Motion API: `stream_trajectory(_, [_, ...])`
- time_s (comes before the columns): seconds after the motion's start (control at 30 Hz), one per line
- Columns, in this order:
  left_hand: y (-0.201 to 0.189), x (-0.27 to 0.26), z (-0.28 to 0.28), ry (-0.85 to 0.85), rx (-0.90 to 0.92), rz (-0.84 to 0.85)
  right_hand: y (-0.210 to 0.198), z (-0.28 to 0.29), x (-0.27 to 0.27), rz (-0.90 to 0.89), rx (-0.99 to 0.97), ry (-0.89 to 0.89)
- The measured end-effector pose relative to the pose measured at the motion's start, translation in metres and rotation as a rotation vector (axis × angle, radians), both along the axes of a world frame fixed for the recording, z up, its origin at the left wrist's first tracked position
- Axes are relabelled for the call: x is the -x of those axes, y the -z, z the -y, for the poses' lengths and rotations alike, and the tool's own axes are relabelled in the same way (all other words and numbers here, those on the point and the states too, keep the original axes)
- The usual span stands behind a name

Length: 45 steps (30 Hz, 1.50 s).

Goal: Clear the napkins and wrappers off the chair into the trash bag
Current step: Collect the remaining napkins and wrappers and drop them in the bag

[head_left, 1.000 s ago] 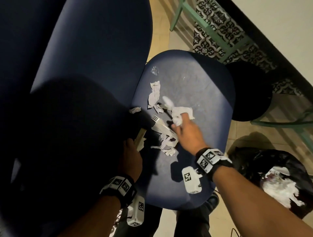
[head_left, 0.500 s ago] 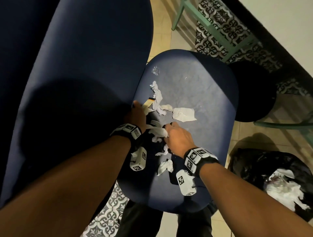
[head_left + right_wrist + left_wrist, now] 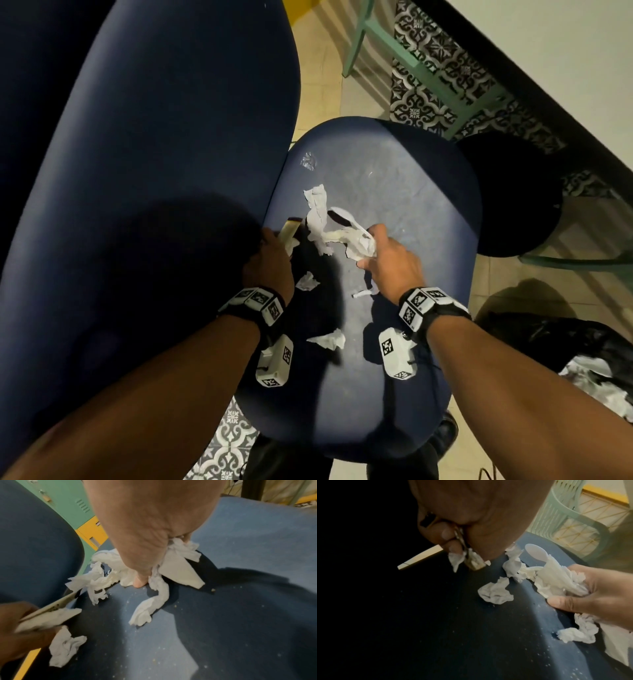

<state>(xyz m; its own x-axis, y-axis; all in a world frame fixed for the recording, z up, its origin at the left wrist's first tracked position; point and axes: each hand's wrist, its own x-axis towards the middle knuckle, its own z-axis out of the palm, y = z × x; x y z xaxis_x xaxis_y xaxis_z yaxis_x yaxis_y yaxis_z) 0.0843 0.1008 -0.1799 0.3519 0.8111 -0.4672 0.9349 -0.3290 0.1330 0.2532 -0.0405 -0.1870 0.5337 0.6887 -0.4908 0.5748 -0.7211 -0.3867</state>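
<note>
Torn white napkins lie on the blue chair seat [image 3: 421, 192]. My right hand [image 3: 387, 253] grips a bunch of napkins [image 3: 556, 580] with a white plastic spoon [image 3: 536, 553] and fork in it, mid-seat. My left hand [image 3: 270, 260] pinches a flat wrapper [image 3: 287, 232] and a napkin scrap [image 3: 456, 559] at the seat's left edge. A long napkin strip [image 3: 317, 209] lies just beyond both hands. Loose crumpled napkins [image 3: 327, 340] [image 3: 307, 281] sit nearer me. A clear wrapper scrap [image 3: 308, 160] lies at the far left of the seat.
The black trash bag [image 3: 561, 346] stands open on the floor at lower right with white waste inside. The chair's blue backrest [image 3: 154, 171] rises on the left. A dark round stool [image 3: 510, 192] and green chair legs [image 3: 411, 58] stand beyond.
My right hand moved forward and gathered the folded napkin and spoon into its grip. My left hand stayed at the seat's left edge with the wrapper. The head view shifted slightly.
</note>
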Motion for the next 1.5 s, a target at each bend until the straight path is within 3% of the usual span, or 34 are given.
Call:
stream_trajectory(0.17, [0.005,-0.003,-0.005,0.001,0.047,-0.107,0.005,0.007,0.004,0.009,0.041,0.017])
stream_trajectory(0.33, [0.005,0.0,-0.009,-0.072,0.138,-0.045,-0.019,0.014,0.002,-0.062,-0.2,0.289])
stream_trajectory(0.43, [-0.004,0.003,-0.006,-0.228,0.223,0.134,-0.028,-0.008,0.009,-0.093,-0.318,0.271])
stream_trajectory(0.53, [-0.024,0.0,-0.006,-0.352,0.227,0.366,-0.027,-0.044,0.027,-0.132,-0.286,0.197])
stream_trajectory(0.73, [-0.037,-0.036,-0.036,-0.323,0.108,0.596,-0.001,-0.055,0.055,-0.045,-0.146,0.096])
stream_trajectory(0.83, [-0.025,-0.063,-0.044,-0.297,0.118,0.528,0.008,-0.039,0.051,-0.048,-0.085,0.14])
stream_trajectory(0.97, [-0.004,-0.091,-0.033,-0.161,0.216,0.261,0.005,0.013,0.038,-0.062,-0.066,0.252])
stream_trajectory(1.07, [0.01,-0.098,-0.024,-0.088,0.206,0.181,0.001,0.04,0.03,-0.117,-0.067,0.251])
stream_trajectory(1.23, [0.019,-0.103,-0.022,0.25,0.205,0.103,-0.006,0.047,0.025,-0.197,-0.07,0.21])
stream_trajectory(1.43, [0.01,-0.1,-0.033,0.104,0.267,0.22,-0.031,0.044,0.022,-0.311,-0.183,0.28])
stream_trajectory(1.5, [0.007,-0.104,-0.023,0.073,0.259,0.144,-0.042,0.048,0.023,-0.364,-0.259,0.398])
